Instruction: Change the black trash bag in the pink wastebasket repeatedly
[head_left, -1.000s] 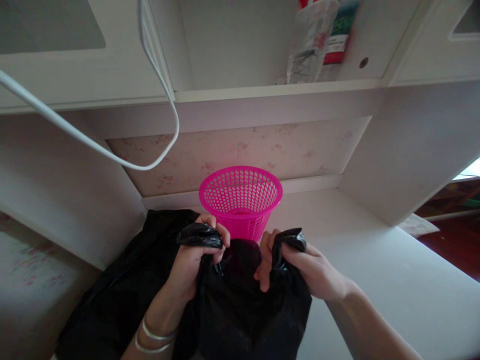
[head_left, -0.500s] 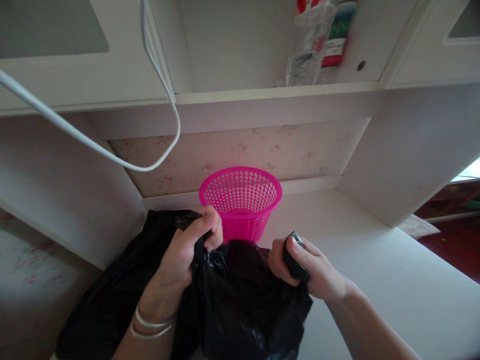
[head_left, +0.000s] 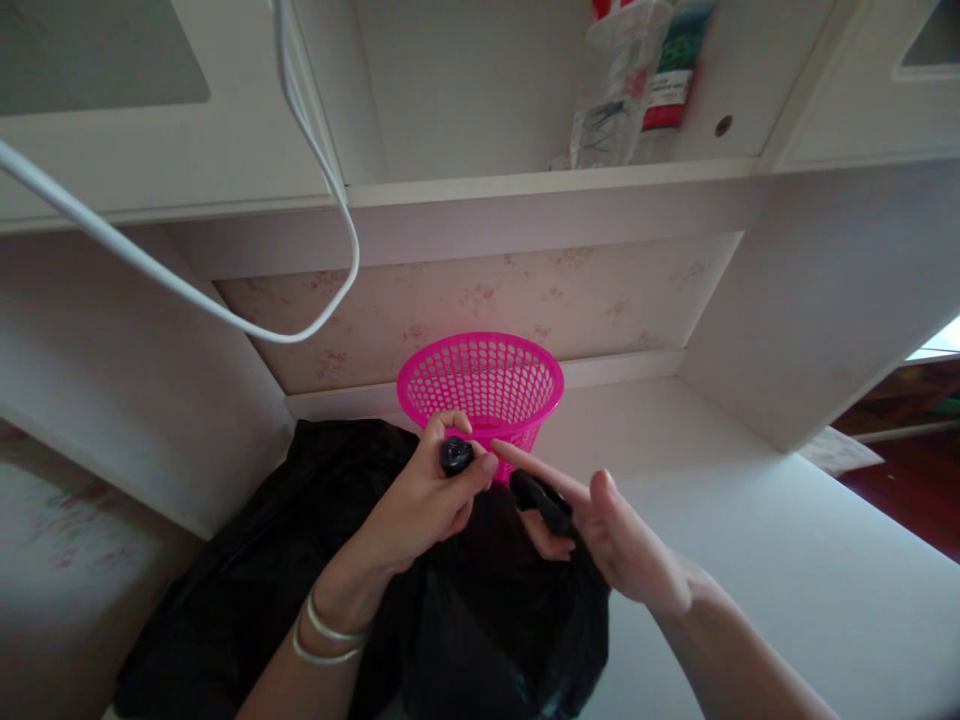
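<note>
A black plastic bag (head_left: 510, 640) hangs below both hands, its top gathered into bunches. My left hand (head_left: 427, 500) is closed around one bunched end, which pokes out between thumb and fingers. My right hand (head_left: 622, 545) has its index finger stretched toward the left hand and its thumb raised. Another bunched part of the bag lies across its fingers, with lower fingers curled beneath. Just behind the hands stands a pink mesh basket (head_left: 517, 400), its front partly hidden by them. More black plastic (head_left: 225, 580) is spread out to the left; whether it joins the held bag cannot be seen.
A white cable (head_left: 225, 310) loops down at the upper left. Overhead, a white shelf (head_left: 465, 190) carries a clear plastic container (head_left: 611, 95) and a bottle with a green and red label (head_left: 675, 75). Side panels flank the white tabletop (head_left: 720, 520).
My left hand has shifted right, closer to the right hand, and turned over with its bunch of bag. My right hand has loosened, extending its index finger and lifting its thumb.
</note>
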